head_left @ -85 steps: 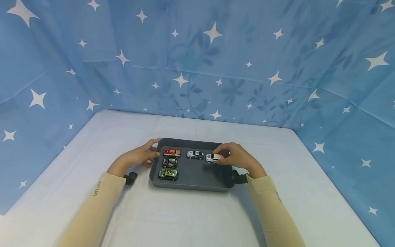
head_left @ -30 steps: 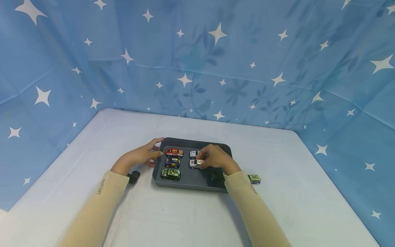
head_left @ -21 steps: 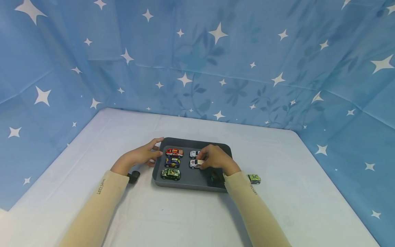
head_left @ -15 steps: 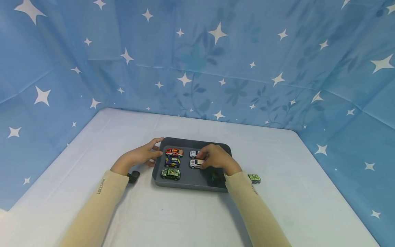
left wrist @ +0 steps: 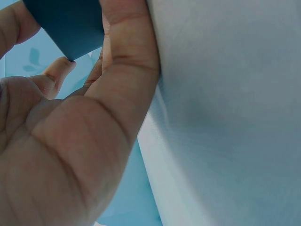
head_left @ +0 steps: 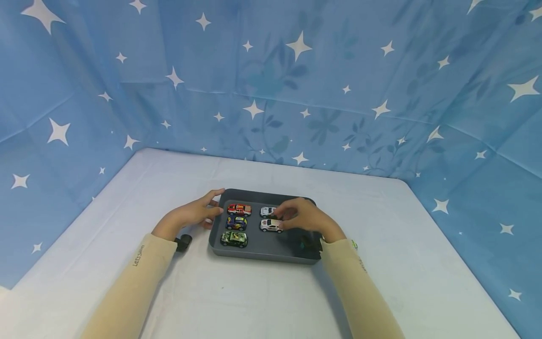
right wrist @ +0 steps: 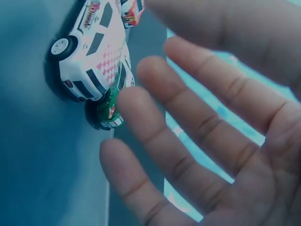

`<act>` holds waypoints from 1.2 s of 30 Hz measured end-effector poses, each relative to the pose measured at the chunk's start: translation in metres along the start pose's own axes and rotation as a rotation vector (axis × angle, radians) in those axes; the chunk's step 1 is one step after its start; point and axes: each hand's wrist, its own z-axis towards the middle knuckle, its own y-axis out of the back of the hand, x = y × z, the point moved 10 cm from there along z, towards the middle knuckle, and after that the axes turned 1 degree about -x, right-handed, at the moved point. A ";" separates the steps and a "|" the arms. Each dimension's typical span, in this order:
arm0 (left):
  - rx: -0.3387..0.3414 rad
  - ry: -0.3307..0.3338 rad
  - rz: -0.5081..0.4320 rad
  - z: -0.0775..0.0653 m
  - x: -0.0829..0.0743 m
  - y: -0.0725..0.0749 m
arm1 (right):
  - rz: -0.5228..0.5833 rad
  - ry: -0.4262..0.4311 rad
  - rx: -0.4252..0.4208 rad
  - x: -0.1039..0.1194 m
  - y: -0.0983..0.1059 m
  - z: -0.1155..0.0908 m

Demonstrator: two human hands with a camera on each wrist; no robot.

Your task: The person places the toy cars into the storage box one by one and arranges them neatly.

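A dark grey tray (head_left: 262, 247) lies on the table, and my left hand (head_left: 192, 213) grips its left edge. In the left wrist view a dark piece of the tray (left wrist: 73, 30) shows between the fingers. My right hand (head_left: 309, 216) is over the tray's right half, its fingers apart and holding nothing. Just left of its fingertips stands a white toy car with pink checks (right wrist: 106, 63). A white and green toy car (head_left: 267, 212) is right behind it, partly covered by the fingers. A red car (head_left: 239, 209), a blue car (head_left: 236, 222) and a green camouflage car (head_left: 234, 239) form the left column.
Outside the tray on the right, a green toy car (head_left: 354, 244) is mostly hidden behind the right sleeve. A white cloth (head_left: 211, 301) covers the table. A blue star-patterned curtain (head_left: 271, 94) hangs behind.
The right hand carried the white pink-checked car left, set it in front of the white and green car, then let go and drew back rightward. The left hand has stayed on the tray.
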 end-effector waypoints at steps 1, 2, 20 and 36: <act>0.001 -0.001 0.000 0.000 0.000 0.000 | 0.035 0.009 0.003 -0.001 0.001 -0.001; 0.001 -0.003 -0.001 0.000 0.000 0.000 | 0.071 0.019 0.008 -0.002 0.001 -0.003; -0.011 0.005 0.002 0.002 0.001 0.002 | 0.461 -0.023 0.014 -0.026 0.014 -0.028; -0.013 0.001 0.006 0.001 0.000 0.002 | 0.485 -0.075 -0.041 -0.044 0.031 -0.051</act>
